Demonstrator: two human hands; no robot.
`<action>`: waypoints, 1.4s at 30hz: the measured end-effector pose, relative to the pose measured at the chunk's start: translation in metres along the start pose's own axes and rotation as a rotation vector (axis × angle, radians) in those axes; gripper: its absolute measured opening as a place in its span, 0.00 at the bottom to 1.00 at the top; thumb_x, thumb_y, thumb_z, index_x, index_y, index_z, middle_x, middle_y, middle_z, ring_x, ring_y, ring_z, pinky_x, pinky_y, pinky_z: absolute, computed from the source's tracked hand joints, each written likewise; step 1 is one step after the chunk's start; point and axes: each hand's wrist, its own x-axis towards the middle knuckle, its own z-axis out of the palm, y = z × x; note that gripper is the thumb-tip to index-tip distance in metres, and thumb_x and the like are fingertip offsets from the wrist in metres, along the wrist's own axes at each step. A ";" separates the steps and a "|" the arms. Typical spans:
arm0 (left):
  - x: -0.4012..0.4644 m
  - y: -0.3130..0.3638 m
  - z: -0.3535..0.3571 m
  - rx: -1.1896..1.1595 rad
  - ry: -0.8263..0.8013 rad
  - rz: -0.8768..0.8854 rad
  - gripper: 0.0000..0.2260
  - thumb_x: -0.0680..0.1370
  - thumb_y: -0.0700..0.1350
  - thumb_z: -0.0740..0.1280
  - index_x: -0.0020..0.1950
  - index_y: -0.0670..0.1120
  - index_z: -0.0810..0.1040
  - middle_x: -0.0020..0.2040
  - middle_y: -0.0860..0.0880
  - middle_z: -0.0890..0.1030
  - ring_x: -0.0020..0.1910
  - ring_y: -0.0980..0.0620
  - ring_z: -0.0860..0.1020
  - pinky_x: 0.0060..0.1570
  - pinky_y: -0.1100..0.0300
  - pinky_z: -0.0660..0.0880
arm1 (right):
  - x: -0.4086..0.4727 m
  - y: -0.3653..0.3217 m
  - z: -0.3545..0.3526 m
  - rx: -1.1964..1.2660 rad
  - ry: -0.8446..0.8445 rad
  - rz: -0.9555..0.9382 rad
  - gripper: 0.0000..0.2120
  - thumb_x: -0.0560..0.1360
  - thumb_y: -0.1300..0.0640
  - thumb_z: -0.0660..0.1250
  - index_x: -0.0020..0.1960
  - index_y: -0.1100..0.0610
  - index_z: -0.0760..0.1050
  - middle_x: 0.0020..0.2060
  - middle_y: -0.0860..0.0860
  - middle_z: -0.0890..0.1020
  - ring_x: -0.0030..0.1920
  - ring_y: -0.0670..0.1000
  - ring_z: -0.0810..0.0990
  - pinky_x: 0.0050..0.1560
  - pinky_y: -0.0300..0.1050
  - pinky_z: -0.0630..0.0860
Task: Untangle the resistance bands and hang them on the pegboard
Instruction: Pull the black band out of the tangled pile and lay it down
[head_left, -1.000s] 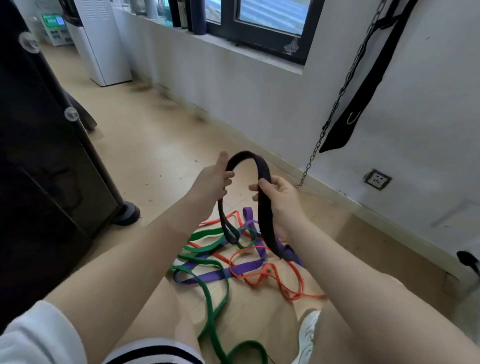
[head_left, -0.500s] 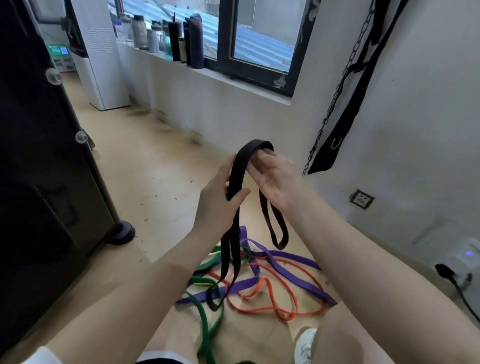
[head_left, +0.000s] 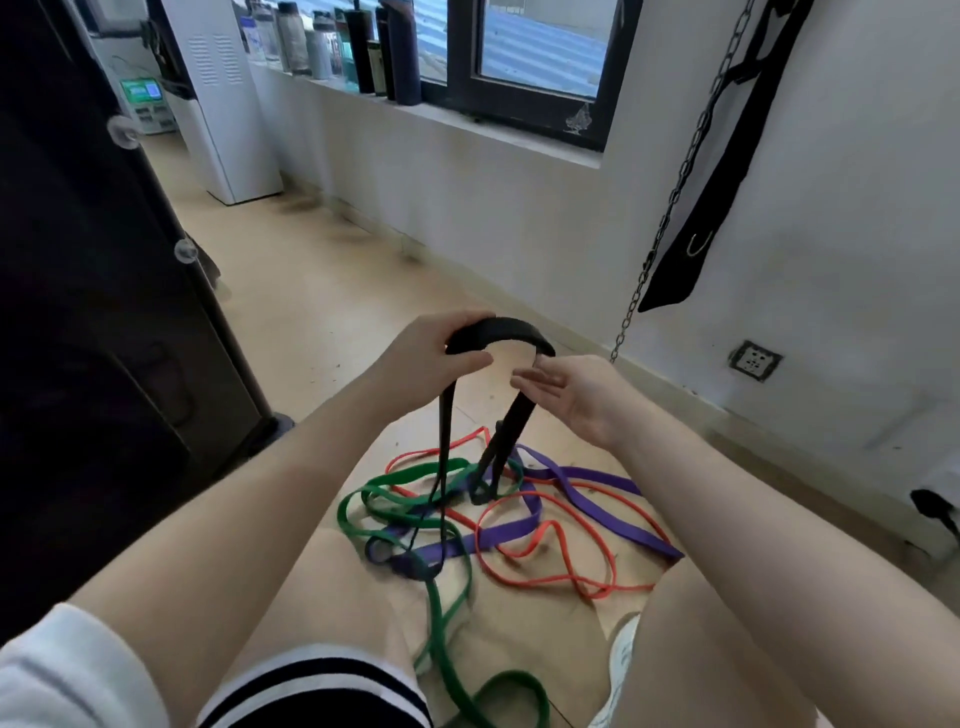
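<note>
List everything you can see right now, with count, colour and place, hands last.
black band: 1, black, lifted in an arch, ends down in the pile
green band: 1, green, floor, near left
purple band: 1, purple, floor, right of pile
orange band: 1, orange-red, floor, looped through pile
bottles: several, mostly dark, windowsill
chain: 1, grey, hanging by wall
wall socket: 1, low on wall
left hand: grips the black band's top
right hand: open, beside the band

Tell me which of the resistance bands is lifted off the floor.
The black band. The left hand grips its arched top, with the open right hand beside it. The green, purple and orange bands lie on the floor.
</note>
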 end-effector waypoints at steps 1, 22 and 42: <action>0.001 0.000 0.000 0.038 -0.013 -0.002 0.18 0.74 0.37 0.67 0.64 0.47 0.75 0.49 0.55 0.79 0.49 0.58 0.75 0.49 0.75 0.68 | -0.001 0.003 -0.001 -0.102 -0.007 0.038 0.14 0.78 0.65 0.60 0.61 0.73 0.69 0.57 0.66 0.77 0.52 0.58 0.80 0.55 0.44 0.79; 0.027 0.002 0.074 -0.199 -0.027 -0.071 0.15 0.71 0.41 0.72 0.50 0.54 0.70 0.44 0.51 0.81 0.43 0.52 0.82 0.46 0.60 0.76 | -0.010 -0.028 -0.055 -0.880 -0.017 -0.649 0.12 0.74 0.63 0.67 0.57 0.58 0.74 0.45 0.47 0.80 0.44 0.40 0.77 0.47 0.26 0.71; 0.076 0.010 0.117 -0.496 0.126 0.041 0.14 0.72 0.34 0.69 0.35 0.54 0.76 0.37 0.56 0.82 0.43 0.54 0.82 0.45 0.64 0.76 | 0.011 -0.037 -0.082 -0.441 0.101 -0.519 0.09 0.74 0.64 0.67 0.52 0.59 0.69 0.46 0.61 0.82 0.45 0.55 0.79 0.46 0.44 0.77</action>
